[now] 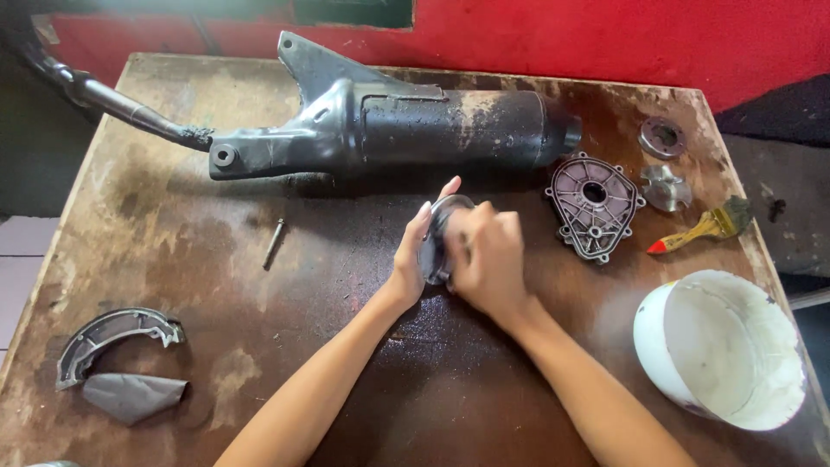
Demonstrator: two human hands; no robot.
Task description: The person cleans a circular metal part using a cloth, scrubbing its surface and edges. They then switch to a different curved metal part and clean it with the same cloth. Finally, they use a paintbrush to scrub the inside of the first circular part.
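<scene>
Item: round metal part (437, 238), over mid-desk (259, 346). My left hand (413, 251) grasps its edge; my right hand (488, 255), clenched, presses on its face. Exhaust muffler (389, 125), finned cover (594, 206), paintbrush (705, 229), white bowl (722, 346), brake shoe (112, 337) lie untouched; work seemingly midway.

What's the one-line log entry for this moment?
left hand: holds round metal part | right hand: rubbing its face | muffler behind
</scene>
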